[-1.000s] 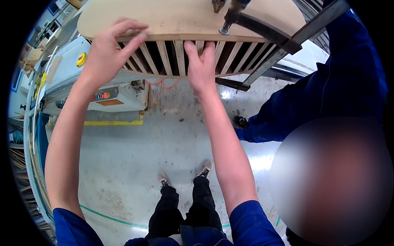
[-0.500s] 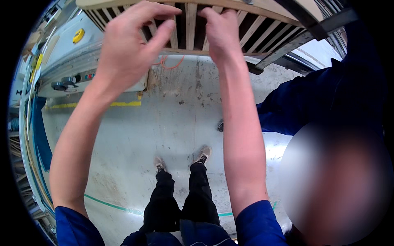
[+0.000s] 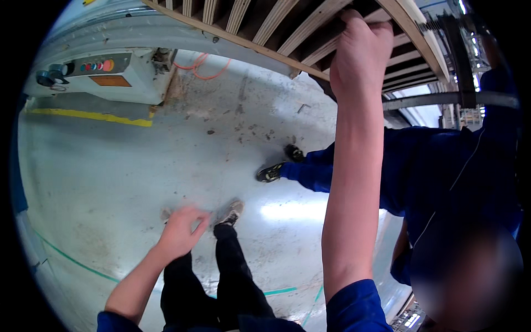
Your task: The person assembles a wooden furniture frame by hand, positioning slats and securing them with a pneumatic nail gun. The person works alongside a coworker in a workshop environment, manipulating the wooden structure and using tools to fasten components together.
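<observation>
Workshop floor (image 3: 99, 160): pale grey, scuffed, yellow tape stripe (image 3: 88, 116) running below a machine control box (image 3: 141, 83); orange hose (image 3: 206, 78) lies just beside that box's right edge.

Slatted plywood unit (image 3: 310, 30): across the top of view, tilted, lower rail (image 3: 265, 51) sloping down toward its right corner. What bears it is not visible, so positions are noted by its own edges.

Right hand (image 3: 362, 52): at the slats, near the unit's board edge (image 3: 412, 33). Fingertips partly hidden among the slats; cannot tell whether they close on one.

Left hand (image 3: 185, 227): blurred, empty, loosely curled with a gap between thumb and finger, low over the floor, well apart from the unit.

Bar clamp (image 3: 431, 100) sits beside the board edge; co-worker (image 3: 442, 166) in blue stands close to it.

Risks (judged): a slipping clamp could shift the unit and pinch the right fingertips; raw plywood edges could splinter skin.
</observation>
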The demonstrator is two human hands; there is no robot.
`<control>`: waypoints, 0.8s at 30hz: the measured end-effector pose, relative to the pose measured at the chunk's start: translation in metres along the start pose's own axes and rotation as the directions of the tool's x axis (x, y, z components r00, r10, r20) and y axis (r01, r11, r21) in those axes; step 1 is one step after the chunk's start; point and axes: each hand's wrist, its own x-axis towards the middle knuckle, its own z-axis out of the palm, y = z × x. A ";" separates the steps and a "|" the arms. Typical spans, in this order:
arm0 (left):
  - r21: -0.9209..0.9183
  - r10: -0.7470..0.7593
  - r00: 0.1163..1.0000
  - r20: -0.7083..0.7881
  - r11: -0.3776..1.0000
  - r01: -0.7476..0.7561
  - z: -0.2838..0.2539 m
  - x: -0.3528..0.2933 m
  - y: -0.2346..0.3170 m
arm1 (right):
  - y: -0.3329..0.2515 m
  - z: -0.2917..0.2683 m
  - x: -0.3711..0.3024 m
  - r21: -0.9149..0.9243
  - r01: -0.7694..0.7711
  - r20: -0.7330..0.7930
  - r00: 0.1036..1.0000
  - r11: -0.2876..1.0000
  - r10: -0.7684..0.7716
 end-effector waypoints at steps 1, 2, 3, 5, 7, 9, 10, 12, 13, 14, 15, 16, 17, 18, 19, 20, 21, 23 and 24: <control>-0.047 -0.047 0.999 -0.019 0.998 0.046 0.017 -0.021 -0.026 | 0.011 -0.001 0.014 0.075 0.067 0.038 0.997 0.995 -0.070; -0.114 -0.085 0.996 -0.004 0.990 0.084 0.031 -0.038 -0.049 | 0.025 -0.010 0.040 0.129 0.120 0.086 0.988 0.984 -0.132; -0.132 -0.132 0.991 0.018 0.982 0.133 0.038 -0.051 -0.062 | 0.021 0.003 0.037 -0.025 0.096 -0.023 0.995 0.995 -0.096; -0.176 -0.221 0.975 0.029 0.959 0.223 0.048 -0.069 -0.073 | 0.028 0.003 0.036 -0.025 0.156 -0.016 0.988 0.987 -0.156; -0.204 -0.241 0.970 0.033 0.948 0.243 0.057 -0.081 -0.087 | 0.031 0.004 0.035 -0.029 0.174 0.002 0.985 0.984 -0.174; -0.237 -0.264 0.964 0.019 0.936 0.261 0.068 -0.088 -0.101 | 0.033 0.003 0.034 0.002 0.178 0.021 0.984 0.984 -0.178; -0.231 -0.275 0.961 0.029 0.934 0.274 0.071 -0.088 -0.103 | 0.034 0.003 0.034 0.001 0.184 0.016 0.983 0.983 -0.183; -0.217 -0.296 0.954 0.050 0.929 0.300 0.075 -0.086 -0.105 | 0.038 0.003 0.034 -0.003 0.194 0.005 0.981 0.981 -0.194; -0.219 -0.281 0.958 0.049 0.933 0.285 0.078 -0.084 -0.107 | 0.038 0.004 0.034 -0.009 0.197 0.015 0.980 0.980 -0.197; -0.225 -0.292 0.955 0.057 0.928 0.297 0.081 -0.083 -0.108 | 0.037 0.003 0.034 -0.015 0.200 0.026 0.980 0.980 -0.199; -0.230 -0.303 0.951 0.065 0.923 0.310 0.083 -0.082 -0.107 | 0.035 0.003 0.034 -0.021 0.202 0.038 0.979 0.979 -0.201; -0.233 -0.315 0.946 0.073 0.917 0.324 0.086 -0.081 -0.107 | 0.036 0.005 0.034 -0.010 0.208 0.035 0.978 0.978 -0.208; -0.252 -0.301 0.952 0.056 0.918 0.305 0.093 -0.082 -0.114 | 0.037 0.006 0.034 0.000 0.214 0.033 0.976 0.977 -0.214; -0.252 -0.295 0.954 0.058 0.920 0.300 0.098 -0.081 -0.116 | 0.037 0.007 0.034 0.011 0.220 0.032 0.975 0.975 -0.220; -0.248 -0.294 0.954 0.060 0.921 0.300 0.100 -0.081 -0.118 | 0.038 0.006 0.032 0.029 0.207 0.030 0.978 0.978 -0.208; -0.245 -0.293 0.954 0.062 0.922 0.300 0.104 -0.080 -0.120 | 0.038 0.004 0.030 0.047 0.195 0.029 0.980 0.980 -0.196; -0.242 -0.276 0.960 0.046 0.929 0.279 0.108 -0.079 -0.122 | 0.038 0.004 0.029 0.065 0.182 0.029 0.983 0.981 -0.184; -0.254 -0.303 0.950 0.080 0.915 0.313 0.107 -0.075 -0.115 | 0.040 0.007 0.030 0.015 0.193 -0.015 0.981 0.981 -0.193; -0.260 -0.316 0.944 0.096 0.908 0.330 0.107 -0.073 -0.112 | 0.041 0.008 0.030 -0.009 0.197 -0.036 0.980 0.980 -0.198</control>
